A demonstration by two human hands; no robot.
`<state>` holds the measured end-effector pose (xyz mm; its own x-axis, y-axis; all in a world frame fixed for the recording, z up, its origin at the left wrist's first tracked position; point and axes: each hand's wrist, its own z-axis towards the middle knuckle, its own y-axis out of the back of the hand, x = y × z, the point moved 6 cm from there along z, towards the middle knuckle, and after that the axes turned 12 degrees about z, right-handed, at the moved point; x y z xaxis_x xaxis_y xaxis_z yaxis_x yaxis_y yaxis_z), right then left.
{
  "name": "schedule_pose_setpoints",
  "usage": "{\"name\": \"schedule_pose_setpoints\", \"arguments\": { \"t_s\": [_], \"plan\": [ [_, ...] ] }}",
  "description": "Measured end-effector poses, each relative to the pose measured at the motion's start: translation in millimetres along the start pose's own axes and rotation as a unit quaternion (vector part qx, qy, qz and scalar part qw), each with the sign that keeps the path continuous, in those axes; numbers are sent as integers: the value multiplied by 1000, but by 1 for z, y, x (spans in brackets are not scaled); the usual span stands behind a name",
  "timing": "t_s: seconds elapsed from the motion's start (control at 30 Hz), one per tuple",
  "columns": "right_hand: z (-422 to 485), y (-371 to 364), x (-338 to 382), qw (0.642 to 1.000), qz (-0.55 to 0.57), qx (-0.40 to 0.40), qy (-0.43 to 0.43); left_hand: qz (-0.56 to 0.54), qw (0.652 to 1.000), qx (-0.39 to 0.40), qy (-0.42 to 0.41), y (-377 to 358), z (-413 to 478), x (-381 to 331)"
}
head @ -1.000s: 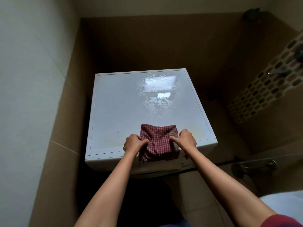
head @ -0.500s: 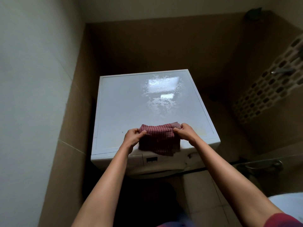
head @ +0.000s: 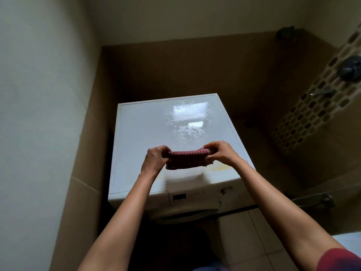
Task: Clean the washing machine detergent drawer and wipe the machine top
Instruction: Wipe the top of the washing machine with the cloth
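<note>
Your left hand (head: 154, 160) pinched the left end of the red checked cloth (head: 186, 160), with the fingers curled around the fabric. Your right hand (head: 220, 153) pinched the right end in the same way, thumb below and fingers over the upper fold. The cloth was bunched into a short, thick band that stretched between the two hands. You held it over the front part of the machine top (head: 144, 137), near the middle of the front edge. A soft shadow lay on the top under the cloth. I could not tell if the lower edge of the cloth touched the top or hung just above it.

On the machine top a shiny wet patch (head: 187, 122) reflected light, from the back edge toward the centre. A pale yellowish mark (head: 222, 168) was near the front right corner, just beside your right wrist.

The detergent drawer (head: 161, 198) was closed, below the front left corner on the face of the washing machine (head: 205, 200). To its right were a small dark display (head: 179, 197) and a round dial (head: 226, 190). Below these, the curved upper part of the door (head: 185, 214) was visible.

A mosaic strip (head: 312, 118) ran along the brown wall on the right. Your right arm had a dark red sleeve (head: 340, 259).
</note>
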<state>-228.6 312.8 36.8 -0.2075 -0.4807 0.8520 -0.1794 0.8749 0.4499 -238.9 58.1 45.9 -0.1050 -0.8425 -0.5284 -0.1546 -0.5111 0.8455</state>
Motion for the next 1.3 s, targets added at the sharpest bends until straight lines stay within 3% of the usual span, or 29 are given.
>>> {"name": "schedule_pose_setpoints", "arguments": {
  "t_s": [0.13, 0.2, 0.27, 0.37, 0.53, 0.73, 0.87, 0.97, 1.17, 1.3],
  "plan": [
    [-9, 14, 7, 990, -127, -35, 45, 30, 999, -17, -32, 1, 2, -14],
    [-16, 26, 2, 992, -114, -45, 37, -13, 1000, -7, -27, -2, 5, -19],
    [-29, 36, -6, 999, 9, -31, 12, -124, 991, 55, 10, -9, 6, -24],
    [-56, 48, -17, 981, 191, -25, -27, -252, 956, 147, 37, -23, 1, -48],
    [-108, 71, -50, 904, 412, -99, -64, -311, 919, 243, 17, -47, -25, -107],
    [-201, 105, -89, 867, 437, -212, -113, -228, 939, 255, -27, -87, -66, -189],
    [-285, 122, -120, 866, 390, -281, -139, -64, 951, 253, -166, -133, -126, -282],
    [-355, 132, -149, 822, 420, -350, -159, -20, 931, 263, -252, -167, -191, -348],
    [-501, 146, -202, 721, 511, -437, -169, 11, 887, 308, -345, -227, -319, -440],
    [-608, 149, -238, 657, 548, -495, -153, 18, 811, 398, -429, -264, -422, -494]
  ]
}}
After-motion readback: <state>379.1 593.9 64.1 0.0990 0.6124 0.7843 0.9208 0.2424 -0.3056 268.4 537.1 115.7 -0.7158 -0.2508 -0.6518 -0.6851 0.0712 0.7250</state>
